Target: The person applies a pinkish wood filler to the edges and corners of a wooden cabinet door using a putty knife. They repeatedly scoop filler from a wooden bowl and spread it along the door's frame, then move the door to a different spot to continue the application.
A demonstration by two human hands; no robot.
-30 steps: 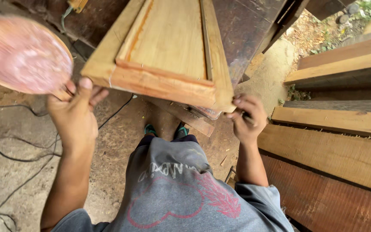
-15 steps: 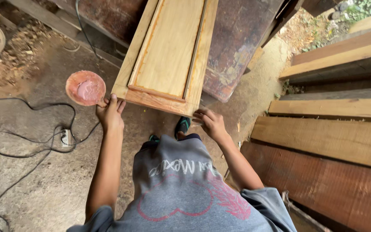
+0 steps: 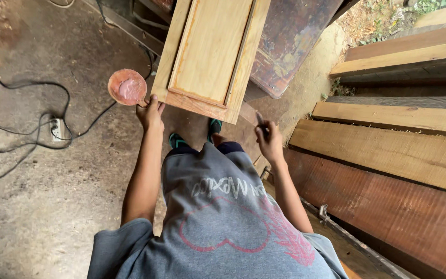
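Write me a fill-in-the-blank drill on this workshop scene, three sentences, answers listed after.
1. The left hand holds a round pink ____ beside the wooden door panel.
2. The right hand grips a small tool, apart from the panel, above stacked wooden ____.
3. On the floor to the person's left, black cables run to a white power ____.

Missing words: disc; planks; strip
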